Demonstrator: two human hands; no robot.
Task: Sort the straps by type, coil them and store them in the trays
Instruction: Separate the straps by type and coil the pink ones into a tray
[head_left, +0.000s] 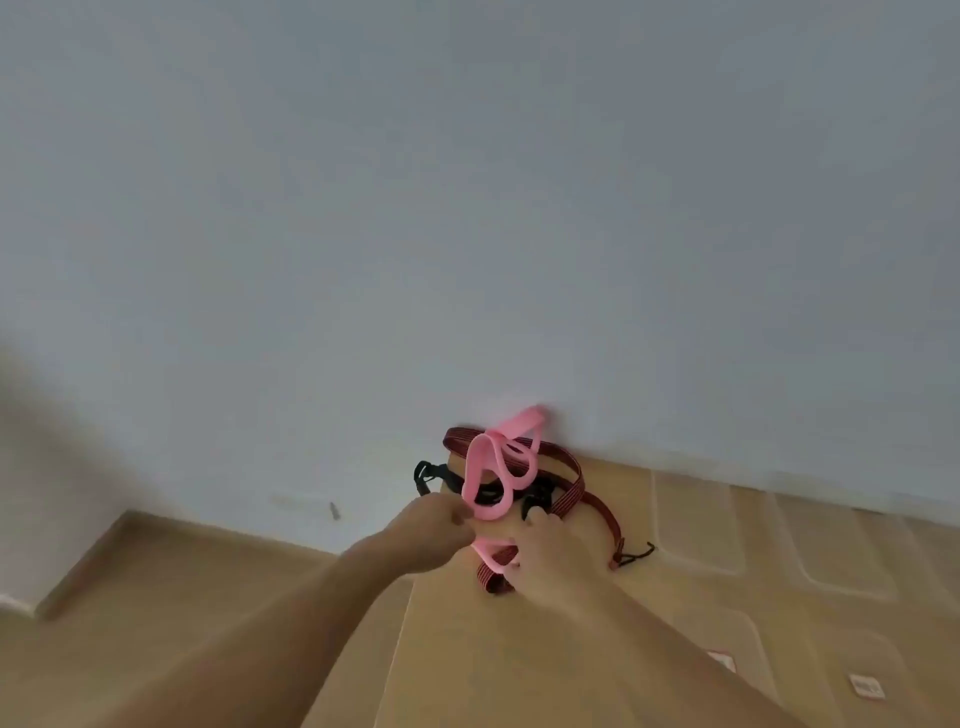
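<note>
A tangle of straps lies at the far edge of a tan surface against the pale wall. A pink strap (485, 475) loops through it. My left hand (434, 532) pinches the pink strap at its lower loop. A dark red striped bungee cord (574, 488) with a black hook runs around the pile, and a black strap with a buckle (431, 475) lies on the left. My right hand (543, 553) rests on the pile with fingers curled into the black strap and bungee cord; its grip is partly hidden.
The tan surface (519, 649) shows moulded tray-like recesses (696, 525) to the right of the pile. Two small white labels (865, 686) lie at the lower right. A small screw or plug (335, 510) sticks out of the wall on the left.
</note>
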